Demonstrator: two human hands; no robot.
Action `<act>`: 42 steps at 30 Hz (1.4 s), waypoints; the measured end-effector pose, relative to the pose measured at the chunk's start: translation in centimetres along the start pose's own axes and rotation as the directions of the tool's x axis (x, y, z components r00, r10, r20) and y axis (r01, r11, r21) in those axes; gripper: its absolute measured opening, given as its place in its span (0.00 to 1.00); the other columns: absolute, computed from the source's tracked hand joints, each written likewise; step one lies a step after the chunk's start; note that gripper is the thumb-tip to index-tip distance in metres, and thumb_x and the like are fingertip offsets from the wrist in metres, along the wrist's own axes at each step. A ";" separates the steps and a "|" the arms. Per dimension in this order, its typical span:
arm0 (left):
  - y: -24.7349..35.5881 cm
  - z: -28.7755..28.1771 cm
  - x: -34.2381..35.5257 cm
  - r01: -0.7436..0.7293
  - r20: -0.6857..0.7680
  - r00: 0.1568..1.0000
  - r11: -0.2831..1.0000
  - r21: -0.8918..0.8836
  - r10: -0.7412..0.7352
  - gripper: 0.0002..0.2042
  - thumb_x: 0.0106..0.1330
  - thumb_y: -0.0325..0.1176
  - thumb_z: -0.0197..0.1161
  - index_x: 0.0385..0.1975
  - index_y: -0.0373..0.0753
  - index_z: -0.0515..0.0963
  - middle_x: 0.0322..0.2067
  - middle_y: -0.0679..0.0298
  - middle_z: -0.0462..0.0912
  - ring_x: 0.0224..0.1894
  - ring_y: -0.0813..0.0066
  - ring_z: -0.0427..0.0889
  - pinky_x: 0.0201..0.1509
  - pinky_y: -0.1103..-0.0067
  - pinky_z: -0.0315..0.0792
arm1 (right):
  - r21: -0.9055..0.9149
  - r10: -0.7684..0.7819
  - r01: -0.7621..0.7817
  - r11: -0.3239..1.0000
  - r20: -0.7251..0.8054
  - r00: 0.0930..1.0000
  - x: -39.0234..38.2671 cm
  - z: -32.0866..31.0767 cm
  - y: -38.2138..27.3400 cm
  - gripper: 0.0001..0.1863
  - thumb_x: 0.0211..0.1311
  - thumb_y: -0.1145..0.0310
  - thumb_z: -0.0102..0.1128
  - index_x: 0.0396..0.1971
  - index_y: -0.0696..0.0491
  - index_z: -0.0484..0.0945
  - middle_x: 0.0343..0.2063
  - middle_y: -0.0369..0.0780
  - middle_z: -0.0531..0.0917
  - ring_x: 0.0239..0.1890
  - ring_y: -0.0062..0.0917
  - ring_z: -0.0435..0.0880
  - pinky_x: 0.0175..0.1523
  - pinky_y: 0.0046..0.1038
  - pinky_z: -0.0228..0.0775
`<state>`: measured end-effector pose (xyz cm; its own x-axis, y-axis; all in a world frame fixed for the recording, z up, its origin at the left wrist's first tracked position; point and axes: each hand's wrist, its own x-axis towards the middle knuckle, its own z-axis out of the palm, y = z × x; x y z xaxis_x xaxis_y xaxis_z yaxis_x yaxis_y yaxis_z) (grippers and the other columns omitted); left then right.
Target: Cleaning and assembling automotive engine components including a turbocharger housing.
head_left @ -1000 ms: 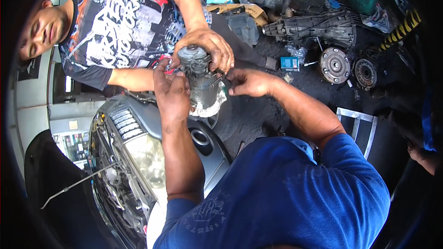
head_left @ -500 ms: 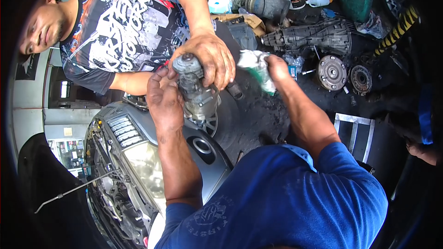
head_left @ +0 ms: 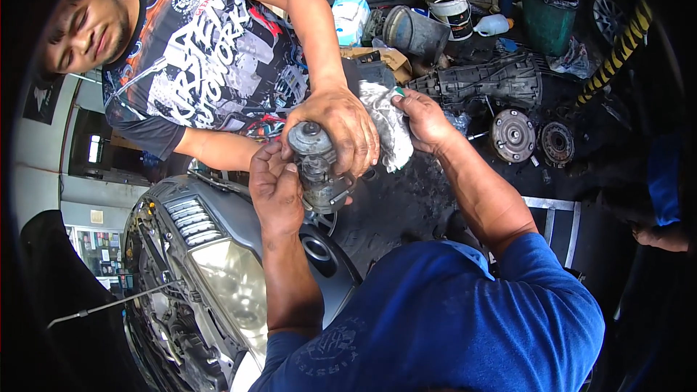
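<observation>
A grey, greasy cylindrical car part that looks like a starter motor (head_left: 317,174) is held up in front of me. My left hand (head_left: 277,192) is closed against its near left side, fingers curled at its upper end. From the far side, a co-worker's hand (head_left: 337,127) wraps over the same part. My right hand (head_left: 428,123) is closed on a crumpled white rag (head_left: 392,127), with a bit of green showing by the thumb. The rag hangs just right of the co-worker's fingers; whether it touches them I cannot tell.
A grey car (head_left: 218,207) with its engine bay exposed is at the left. On the dark floor at right lie a gearbox (head_left: 486,80) and two round metal discs, one a clutch-like plate (head_left: 513,135). Behind stand a bucket (head_left: 449,11) and a green bin (head_left: 548,18).
My right hand has brought the rag left, closer to the co-worker's hand, and the rag now hangs more spread out. The starter motor and the hands on it sit slightly lower and further right.
</observation>
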<state>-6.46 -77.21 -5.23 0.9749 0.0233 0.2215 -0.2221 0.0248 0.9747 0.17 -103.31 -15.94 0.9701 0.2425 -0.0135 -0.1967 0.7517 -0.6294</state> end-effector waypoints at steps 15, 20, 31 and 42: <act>0.9 0.5 -1.8 0.034 -0.065 0.997 0.995 -0.096 -0.040 0.22 0.68 0.18 0.52 0.63 0.33 0.61 0.36 0.57 0.82 0.15 0.84 0.71 0.15 0.87 0.64 | -0.077 -0.107 0.121 0.990 0.165 0.981 -0.9 2.0 0.9 0.11 0.75 0.70 0.53 0.50 0.59 0.77 0.38 0.39 0.85 0.36 0.19 0.83 0.46 0.24 0.77; 0.9 0.2 -2.0 0.056 0.021 0.998 0.998 0.036 -0.057 0.25 0.67 0.19 0.53 0.65 0.31 0.59 0.25 0.63 0.79 0.11 0.84 0.68 0.14 0.87 0.65 | 0.121 -0.204 0.184 0.976 0.178 0.963 0.4 1.8 -3.5 0.18 0.71 0.67 0.58 0.56 0.60 0.76 0.44 0.42 0.87 0.43 0.26 0.87 0.52 0.31 0.80; 0.1 0.1 -1.2 0.026 0.059 0.998 1.000 0.010 -0.026 0.27 0.65 0.20 0.56 0.65 0.28 0.60 0.19 0.68 0.76 0.14 0.84 0.71 0.18 0.88 0.67 | -0.520 -0.152 0.740 0.426 0.765 0.625 -2.9 5.5 -4.4 0.14 0.66 0.64 0.67 0.45 0.57 0.80 0.55 0.47 0.75 0.59 0.38 0.77 0.61 0.38 0.70; -0.8 -1.1 -1.6 -0.149 0.097 0.986 0.982 0.114 0.138 0.24 0.58 0.20 0.59 0.57 0.24 0.69 0.29 0.65 0.80 0.29 0.83 0.73 0.41 0.87 0.69 | -0.339 -0.357 0.341 0.877 0.018 0.934 -1.3 2.7 -5.8 0.07 0.67 0.71 0.64 0.39 0.57 0.78 0.32 0.34 0.82 0.39 0.20 0.79 0.45 0.28 0.74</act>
<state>-7.80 -76.21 -6.41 0.9320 -0.0702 0.3557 -0.3611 -0.0927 0.9279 -0.29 -106.37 -10.18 0.9737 -0.0307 0.2260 0.2070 0.5341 -0.8197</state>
